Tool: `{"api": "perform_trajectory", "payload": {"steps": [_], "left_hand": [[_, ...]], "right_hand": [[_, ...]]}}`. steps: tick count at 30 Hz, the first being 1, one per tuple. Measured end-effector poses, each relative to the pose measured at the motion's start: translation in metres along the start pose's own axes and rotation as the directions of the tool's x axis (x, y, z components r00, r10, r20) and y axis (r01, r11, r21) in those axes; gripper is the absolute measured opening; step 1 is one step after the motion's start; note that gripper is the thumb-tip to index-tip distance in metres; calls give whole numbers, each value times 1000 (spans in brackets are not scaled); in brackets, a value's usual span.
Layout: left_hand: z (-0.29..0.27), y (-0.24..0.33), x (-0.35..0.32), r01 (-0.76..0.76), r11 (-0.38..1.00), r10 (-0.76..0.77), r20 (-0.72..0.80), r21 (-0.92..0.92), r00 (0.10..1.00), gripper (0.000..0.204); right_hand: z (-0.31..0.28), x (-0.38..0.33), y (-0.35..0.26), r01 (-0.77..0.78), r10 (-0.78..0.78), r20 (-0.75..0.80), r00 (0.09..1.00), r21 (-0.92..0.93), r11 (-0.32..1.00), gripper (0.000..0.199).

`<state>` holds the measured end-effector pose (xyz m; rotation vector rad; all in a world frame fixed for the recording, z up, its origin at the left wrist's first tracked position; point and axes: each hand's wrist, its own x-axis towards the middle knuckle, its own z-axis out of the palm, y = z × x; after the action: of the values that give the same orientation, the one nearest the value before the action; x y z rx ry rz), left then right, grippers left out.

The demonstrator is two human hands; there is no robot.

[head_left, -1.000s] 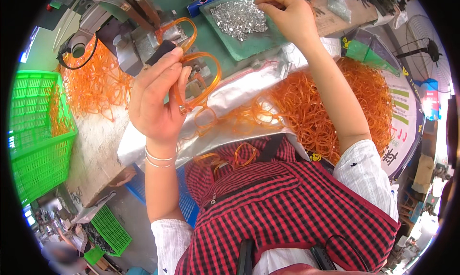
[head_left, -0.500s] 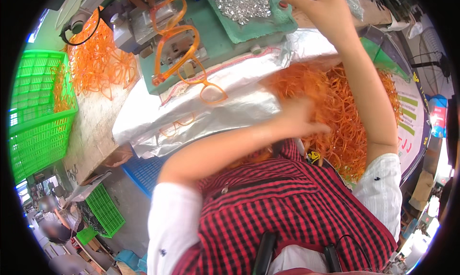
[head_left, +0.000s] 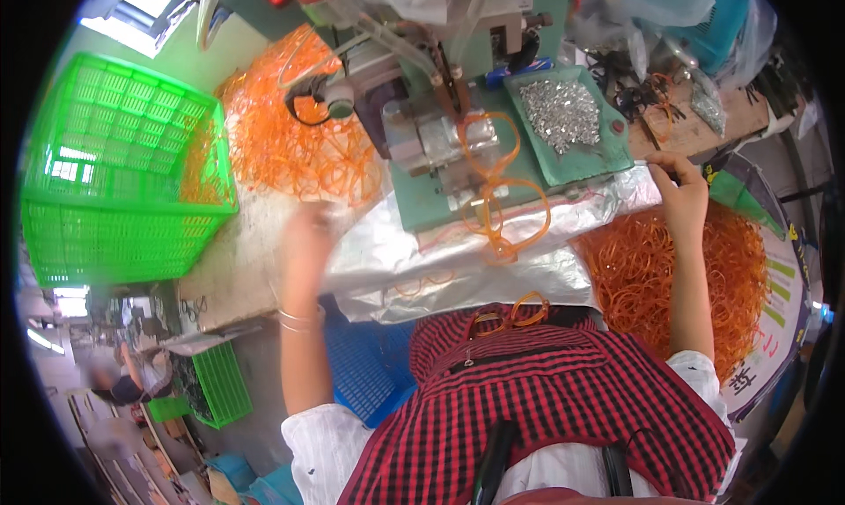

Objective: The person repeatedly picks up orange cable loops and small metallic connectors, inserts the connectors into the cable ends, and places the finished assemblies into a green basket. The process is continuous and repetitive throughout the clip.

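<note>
My left hand (head_left: 308,241) is smeared by motion over the front edge of the worktable, near a heap of orange eyeglass frames (head_left: 312,149); its fingers cannot be made out. My right hand (head_left: 685,186) is closed, fingers curled against the thumb, beside the green tray (head_left: 620,157) and the end of the silver foil sheet (head_left: 458,250). Whatever it may pinch is hidden. Orange eyeglass frames (head_left: 544,208) rest at the front of the green machine (head_left: 422,201), under its working head. Small shiny metal pieces (head_left: 559,113) fill the tray.
A big pile of orange eyeglass frames (head_left: 678,276) lies at my right in a round container. A green plastic crate (head_left: 114,241) stands at far left, a blue basket (head_left: 361,364) below the table. One orange frame (head_left: 531,311) lies against my checked apron (head_left: 528,373).
The view has shifted, showing more of the machine. My left hand has gone from the orange pile on the right to the table's left side. My right hand has come down from beyond the tray.
</note>
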<state>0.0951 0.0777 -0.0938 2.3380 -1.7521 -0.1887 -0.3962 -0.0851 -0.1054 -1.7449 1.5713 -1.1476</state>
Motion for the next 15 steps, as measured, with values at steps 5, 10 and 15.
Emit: {"api": "perform_trajectory", "payload": {"steps": [5,10,15], "left_hand": [[33,-127,42,-327,803,477,-209,498,854,20],[53,-130,60,-247,883,386,-320,399,865,7],[90,-46,29,-262,720,-392,-689,-642,609,11]], "right_hand": [[62,12,-98,178,-235,198,952,268,947,21],[125,48,-153,56,-248,343,906,482,874,40],[147,32,-148,-177,-140,403,904,653,737,52]]}}
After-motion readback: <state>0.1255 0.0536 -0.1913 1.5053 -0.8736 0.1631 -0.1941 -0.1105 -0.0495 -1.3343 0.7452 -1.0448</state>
